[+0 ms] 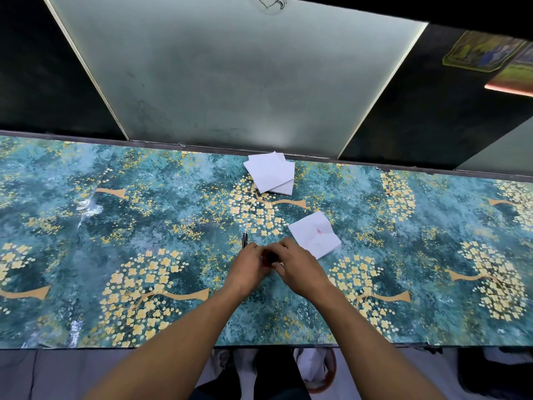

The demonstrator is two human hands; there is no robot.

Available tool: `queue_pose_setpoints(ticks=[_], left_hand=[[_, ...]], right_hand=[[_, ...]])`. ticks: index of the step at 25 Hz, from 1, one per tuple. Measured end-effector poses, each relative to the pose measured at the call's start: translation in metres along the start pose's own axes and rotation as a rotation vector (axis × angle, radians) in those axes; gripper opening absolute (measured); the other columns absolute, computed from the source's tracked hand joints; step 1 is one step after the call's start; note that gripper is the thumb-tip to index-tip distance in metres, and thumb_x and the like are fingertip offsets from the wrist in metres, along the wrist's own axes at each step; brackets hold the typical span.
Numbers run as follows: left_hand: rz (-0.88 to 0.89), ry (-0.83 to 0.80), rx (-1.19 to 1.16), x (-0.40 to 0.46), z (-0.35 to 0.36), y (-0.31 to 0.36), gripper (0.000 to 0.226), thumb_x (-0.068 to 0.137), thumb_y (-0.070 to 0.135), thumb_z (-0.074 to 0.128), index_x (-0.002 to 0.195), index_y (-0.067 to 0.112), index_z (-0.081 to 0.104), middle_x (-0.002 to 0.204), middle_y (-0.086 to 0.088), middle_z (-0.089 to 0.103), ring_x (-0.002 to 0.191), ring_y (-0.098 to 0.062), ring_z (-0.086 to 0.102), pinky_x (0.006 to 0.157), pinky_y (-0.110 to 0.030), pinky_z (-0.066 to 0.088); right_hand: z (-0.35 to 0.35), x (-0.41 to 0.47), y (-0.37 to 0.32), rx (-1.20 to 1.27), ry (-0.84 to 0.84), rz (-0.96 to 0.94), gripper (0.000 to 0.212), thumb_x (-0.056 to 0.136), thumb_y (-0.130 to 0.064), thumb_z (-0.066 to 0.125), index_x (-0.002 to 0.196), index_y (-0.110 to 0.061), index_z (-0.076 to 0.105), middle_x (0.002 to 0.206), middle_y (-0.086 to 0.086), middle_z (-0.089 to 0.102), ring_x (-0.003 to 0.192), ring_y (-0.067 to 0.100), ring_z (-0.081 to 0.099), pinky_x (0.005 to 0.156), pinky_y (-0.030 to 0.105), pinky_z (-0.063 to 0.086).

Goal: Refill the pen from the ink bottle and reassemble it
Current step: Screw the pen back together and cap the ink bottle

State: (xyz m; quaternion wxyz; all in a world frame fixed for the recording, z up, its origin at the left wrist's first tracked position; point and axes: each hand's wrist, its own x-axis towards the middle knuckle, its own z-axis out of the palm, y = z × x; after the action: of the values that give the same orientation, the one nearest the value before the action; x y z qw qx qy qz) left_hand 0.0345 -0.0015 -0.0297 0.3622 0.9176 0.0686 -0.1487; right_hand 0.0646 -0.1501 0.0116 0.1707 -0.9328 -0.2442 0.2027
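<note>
Both hands, left (pixel 250 262) and right (pixel 297 265), curl around the ink bottle (pixel 271 258).

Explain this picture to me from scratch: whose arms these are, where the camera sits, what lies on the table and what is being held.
There is no machine here. The single picture comes from a camera worn on a person's head, looking forward and down, so the two bare arms are that person's own. The left hand and right hand meet over a small dark object, probably the ink bottle, though the fingers hide most of it. A dark pen part sticks out beyond the left hand. On the teal, flower-patterned table lie a stack of white paper squares near the far edge and one folded white paper with a faint pink mark, just beyond the right hand.
</note>
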Motion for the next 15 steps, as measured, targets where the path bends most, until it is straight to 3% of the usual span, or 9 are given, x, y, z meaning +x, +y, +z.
queue_pose_setpoints(ticks=[3, 6, 9, 12, 15], left_hand=[[0.005, -0.004, -0.016, 0.0, -0.001, 0.002, 0.036, 0.081, 0.023, 0.071, 0.117, 0.027, 0.067, 0.1, -0.002, 0.057, 0.091, -0.023, 0.06, 0.076, -0.034, 0.048], [0.02, 0.012, -0.016, 0.001, -0.001, 0.001, 0.031, 0.083, 0.022, 0.065, 0.113, 0.028, 0.069, 0.098, -0.002, 0.058, 0.088, -0.025, 0.06, 0.077, -0.04, 0.051], [0.014, 0.001, 0.006, 0.002, 0.0, 0.0, 0.035, 0.084, 0.02, 0.068, 0.118, 0.025, 0.067, 0.106, -0.005, 0.06, 0.094, -0.026, 0.06, 0.082, -0.04, 0.051], [-0.01, -0.002, 0.007, 0.003, 0.0, -0.001, 0.044, 0.084, 0.025, 0.072, 0.126, 0.023, 0.063, 0.112, -0.004, 0.06, 0.1, -0.025, 0.06, 0.086, -0.039, 0.05], [-0.018, -0.006, -0.017, 0.003, 0.001, -0.001, 0.043, 0.082, 0.025, 0.074, 0.124, 0.024, 0.065, 0.11, -0.003, 0.059, 0.098, -0.024, 0.059, 0.085, -0.037, 0.05]], right_hand=[[0.001, 0.005, -0.003, -0.026, 0.034, 0.05, 0.023, 0.098, -0.034, 0.06, 0.117, -0.02, 0.057, 0.11, 0.005, 0.058, 0.099, 0.03, 0.061, 0.076, 0.045, 0.051], [0.003, 0.007, -0.006, -0.125, 0.067, 0.126, 0.032, 0.097, -0.048, 0.058, 0.105, -0.017, 0.056, 0.102, 0.008, 0.065, 0.094, 0.033, 0.063, 0.069, 0.041, 0.047], [0.0, 0.002, -0.006, -0.197, 0.112, 0.166, 0.045, 0.095, -0.06, 0.053, 0.115, -0.019, 0.058, 0.109, 0.005, 0.065, 0.097, 0.031, 0.065, 0.068, 0.038, 0.046], [-0.002, -0.004, -0.003, -0.119, 0.081, 0.064, 0.048, 0.096, -0.051, 0.057, 0.136, -0.028, 0.049, 0.125, -0.001, 0.059, 0.107, 0.027, 0.063, 0.076, 0.039, 0.051], [-0.002, -0.004, 0.001, -0.139, 0.049, 0.1, 0.034, 0.097, -0.053, 0.055, 0.117, -0.026, 0.059, 0.108, -0.002, 0.07, 0.098, 0.025, 0.067, 0.073, 0.038, 0.054]])
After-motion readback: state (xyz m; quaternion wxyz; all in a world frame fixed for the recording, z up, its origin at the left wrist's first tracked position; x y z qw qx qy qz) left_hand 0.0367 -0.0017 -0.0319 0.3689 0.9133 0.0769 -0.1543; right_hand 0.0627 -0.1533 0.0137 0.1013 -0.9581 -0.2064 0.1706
